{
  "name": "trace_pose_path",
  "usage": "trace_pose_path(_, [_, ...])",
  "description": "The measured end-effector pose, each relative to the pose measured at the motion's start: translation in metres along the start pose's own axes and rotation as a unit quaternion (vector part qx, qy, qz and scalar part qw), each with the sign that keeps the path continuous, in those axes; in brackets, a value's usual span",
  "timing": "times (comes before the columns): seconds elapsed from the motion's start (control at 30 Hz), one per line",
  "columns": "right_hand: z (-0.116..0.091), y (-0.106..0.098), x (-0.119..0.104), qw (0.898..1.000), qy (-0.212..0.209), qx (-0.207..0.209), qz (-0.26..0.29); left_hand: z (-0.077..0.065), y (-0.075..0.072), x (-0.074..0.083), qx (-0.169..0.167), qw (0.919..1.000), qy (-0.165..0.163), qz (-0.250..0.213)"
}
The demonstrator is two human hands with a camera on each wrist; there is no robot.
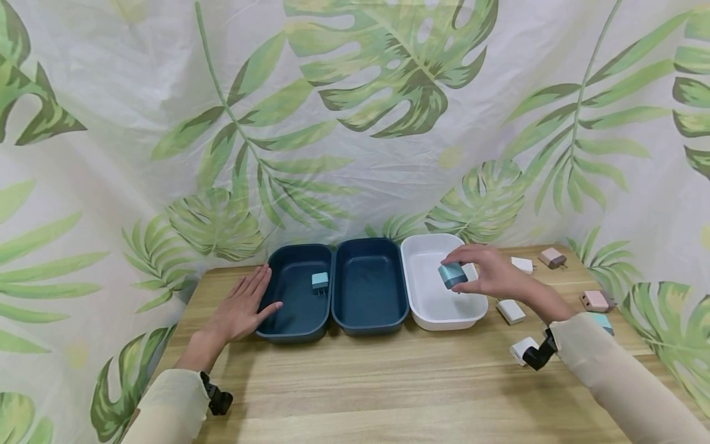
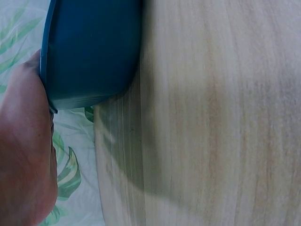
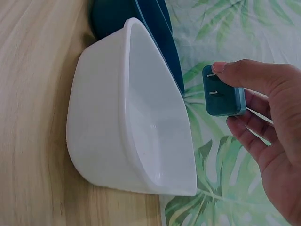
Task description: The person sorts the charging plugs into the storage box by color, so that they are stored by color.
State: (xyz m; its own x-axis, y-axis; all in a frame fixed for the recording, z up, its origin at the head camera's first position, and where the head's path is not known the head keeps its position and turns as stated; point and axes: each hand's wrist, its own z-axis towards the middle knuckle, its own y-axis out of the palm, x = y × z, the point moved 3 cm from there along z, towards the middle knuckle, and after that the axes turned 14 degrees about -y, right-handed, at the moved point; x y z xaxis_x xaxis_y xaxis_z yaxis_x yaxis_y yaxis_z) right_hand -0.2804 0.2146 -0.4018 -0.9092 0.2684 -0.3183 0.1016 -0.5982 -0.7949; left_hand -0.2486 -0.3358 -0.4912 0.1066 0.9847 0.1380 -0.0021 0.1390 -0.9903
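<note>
Over the white bin [image 1: 432, 295], my right hand [image 1: 490, 271] pinches a teal plug-in charger [image 1: 453, 275] between thumb and fingers. In the right wrist view, two metal prongs stick out of the charger's dark face [image 3: 221, 101], near the thumb tip. My left hand [image 1: 241, 306] rests at the left rim of the left dark blue bin [image 1: 294, 317], its fingers extended and the thumb over the near edge. Inside that bin lies a light teal charger [image 1: 320, 280] against the right wall. The left wrist view shows the hand along the bin's rim [image 2: 43, 61], fingertips hidden.
Between the two outer bins stands a second dark blue bin [image 1: 370, 290]. Several chargers lie right of the bins on the wooden table [image 1: 360, 388], among them a white one [image 1: 510, 312], a pink one [image 1: 595, 301] and a teal one [image 1: 602, 322]. A leaf-print curtain [image 1: 388, 179] hangs behind.
</note>
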Motion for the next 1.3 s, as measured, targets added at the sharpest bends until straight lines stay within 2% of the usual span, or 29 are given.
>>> trace_pose_path(0.17, [0.007,0.005,-0.002,1.000,-0.001,-0.002,0.006,0.000,0.000,0.001,0.012,0.9998,0.006,-0.016])
trace_pose_path(0.47, [0.020,0.019,-0.007,0.999,0.001,0.007,0.049,0.003,0.004,-0.002,0.007,0.9998,0.005,-0.015])
trace_pose_path(0.67, [0.034,0.027,-0.014,0.998,0.000,0.005,0.058,0.001,0.001,0.000,0.010,0.9997,0.010,-0.020])
trace_pose_path(0.83, [0.046,0.035,-0.017,0.998,-0.012,0.009,0.061,-0.001,-0.003,0.002,-0.004,0.9999,0.003,-0.015])
trace_pose_path(1.13, [0.063,0.051,-0.021,0.997,-0.001,0.010,0.081,0.004,-0.003,-0.002,-0.023,0.9997,0.006,-0.003])
trace_pose_path(1.3, [0.071,0.062,-0.026,0.996,0.001,0.013,0.093,0.005,-0.003,-0.004,-0.020,0.9994,0.016,-0.022])
